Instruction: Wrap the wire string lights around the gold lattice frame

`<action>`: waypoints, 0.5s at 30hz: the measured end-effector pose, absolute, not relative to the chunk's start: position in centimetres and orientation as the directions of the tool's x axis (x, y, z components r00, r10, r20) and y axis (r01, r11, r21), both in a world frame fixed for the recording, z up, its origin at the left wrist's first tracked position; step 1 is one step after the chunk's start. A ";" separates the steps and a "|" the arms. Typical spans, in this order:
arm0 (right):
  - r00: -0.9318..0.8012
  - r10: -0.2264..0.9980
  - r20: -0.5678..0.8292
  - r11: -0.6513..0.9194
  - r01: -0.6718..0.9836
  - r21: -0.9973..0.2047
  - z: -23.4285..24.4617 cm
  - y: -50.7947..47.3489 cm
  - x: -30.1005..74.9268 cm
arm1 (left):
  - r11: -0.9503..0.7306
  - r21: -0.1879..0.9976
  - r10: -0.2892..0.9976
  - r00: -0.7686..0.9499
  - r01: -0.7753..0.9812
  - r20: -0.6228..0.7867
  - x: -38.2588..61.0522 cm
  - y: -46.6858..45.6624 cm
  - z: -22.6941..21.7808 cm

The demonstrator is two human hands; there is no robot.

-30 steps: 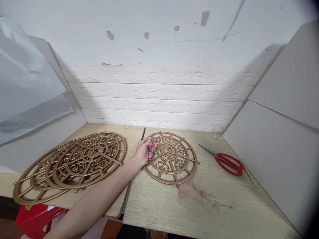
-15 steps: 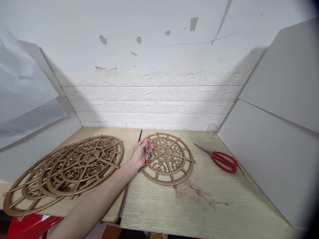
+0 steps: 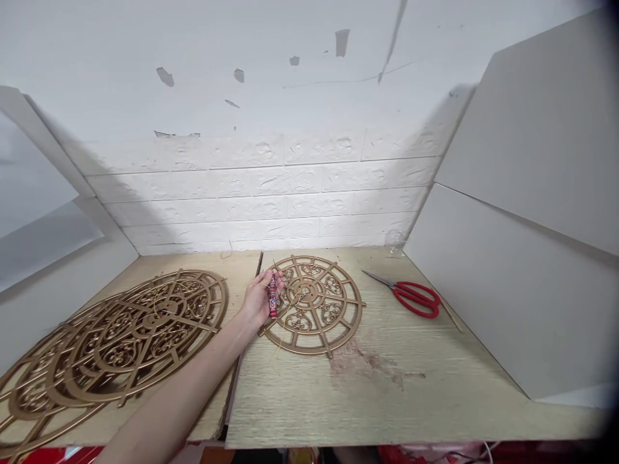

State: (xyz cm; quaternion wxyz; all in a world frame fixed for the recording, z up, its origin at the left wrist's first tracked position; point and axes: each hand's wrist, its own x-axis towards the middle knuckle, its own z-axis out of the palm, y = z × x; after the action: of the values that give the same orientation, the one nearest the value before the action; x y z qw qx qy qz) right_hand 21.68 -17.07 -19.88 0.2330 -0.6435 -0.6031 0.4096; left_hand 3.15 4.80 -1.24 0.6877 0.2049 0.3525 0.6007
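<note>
My left hand (image 3: pixel 258 298) reaches in from the lower left, its fingers closed around a slim red tube-shaped thing (image 3: pixel 273 303) with blue and white print. Thin dark wire-like pieces stick out near the fingers. Just right of the hand lies a round gold openwork panel (image 3: pixel 312 351) with spokes and scrolls; the hand is over its left edge. A thin yellow thread (image 3: pixel 294 303) runs across the panel near its centre. I cannot see my right hand in the view.
Overlapping gold panels (image 3: pixel 220 293) of the same kind lie on the left. Red-handled scissors (image 3: pixel 418 299) rest on the right, blades toward the back left. A clear plastic piece (image 3: pixel 394 240) sits by the wall. White boards (image 3: pixel 488 277) stand at both sides; a gap splits the tabletop.
The camera view has turned, so the panels, scissors and wall appear shifted to the left. My left hand still grips the red tube-shaped thing beside the panel.
</note>
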 end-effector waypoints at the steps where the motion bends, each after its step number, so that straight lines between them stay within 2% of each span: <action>1: -0.067 0.967 -0.244 -0.161 0.583 -0.796 -20.0 -16.7 21.5 | 0.192 0.706 0.972 0.030 -0.682 -0.235 3.1 4.8 -1.3; 15: -0.150 0.969 -0.197 -0.074 0.585 -0.808 -20.2 -16.9 21.0 | 0.197 0.703 0.971 0.035 -0.684 -0.238 3.1 4.9 -1.4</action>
State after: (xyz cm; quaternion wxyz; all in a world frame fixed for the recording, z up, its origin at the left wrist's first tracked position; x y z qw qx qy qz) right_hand 21.02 -16.88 -20.18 0.2351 -0.6082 -0.6387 0.4085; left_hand 3.12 4.92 -1.39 0.6895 0.2045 0.3507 0.5998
